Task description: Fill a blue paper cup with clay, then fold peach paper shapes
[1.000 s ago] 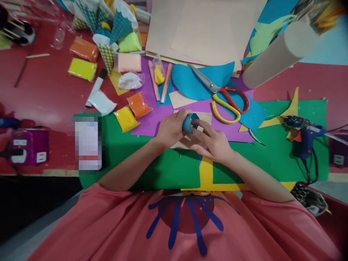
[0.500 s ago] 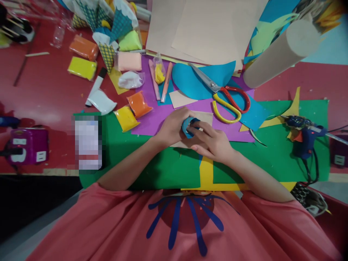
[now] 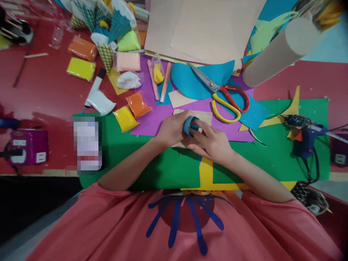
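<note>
In the middle of the head view, my left hand is closed around a rolled blue paper piece with a patterned outside. Its round mouth faces my right hand. My right fingers are bent and reach into that mouth at its right rim, while the thumb lies lower and apart from it. A small dark blue part shows inside, too small to name. Beneath both hands lies a beige paper sheet, partly covered by them. How deep the right fingertips go is hidden.
Large scissors lie on blue paper beyond my hands. A hot glue gun rests at the right, a pixelated phone at the left. Clay packs, a marker, patterned cones and a beige paper roll stand or lie farther back.
The blue paper piece turned in the left hand and its mouth has opened again after looking narrower. My right fingers shifted slightly at the rim. Other things stayed in place.
</note>
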